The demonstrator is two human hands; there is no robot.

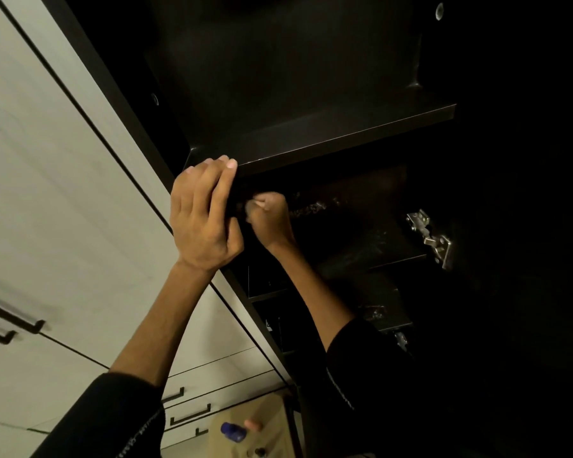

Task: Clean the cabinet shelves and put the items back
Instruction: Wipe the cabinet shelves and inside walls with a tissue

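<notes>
Left hand [203, 213] has its grip curled round the cabinet's front edge [166, 180], bracing I'd guess; right hand [268, 215] is fisted, grip pinching a small pale cloth [249, 209] against the dark shelf [338, 133] underside just above it; still scrubbing stage, items not back.

dim light | pale cupboard doors [47, 180] left | black bar handles [12, 320]

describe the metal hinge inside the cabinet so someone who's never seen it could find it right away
Look into the dark open cabinet, below its upper shelf. On the right inner wall, level with the right hand, sits the hinge. It is bright silver metal, the only shiny thing against the black panels there.
</notes>
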